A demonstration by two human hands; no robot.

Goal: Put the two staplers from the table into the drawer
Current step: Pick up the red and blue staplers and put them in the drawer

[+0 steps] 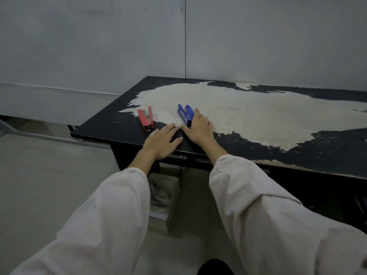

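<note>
Grey panelled walls, pale floor tiles, and a black table (327, 153) with its coating worn through to a big beige patch across the middle. Both staplers sit on it near the front left corner: the red plastic stapler (146, 119) lies hinged open in a V, and the blue plastic stapler (186, 114) lies the same way just to its right.

Our left hand (161, 142) rests flat on the table edge, fingers loosely spread, holding nothing. Our right hand (198, 127) is flat too, fingers spread, index finger lying along the blue stapler's side but not wrapped around it.

The drawer (160, 201) below the edge looks already pulled out, pale inside, partly hidden by our sleeves.

So we'd say the step here is the pickup. Since both staplers are splayed open, we should pinch each one shut across top and base, so the arm doesn't flop mid-carry. One per hand probably works, then lower them straight into the drawer.
</note>
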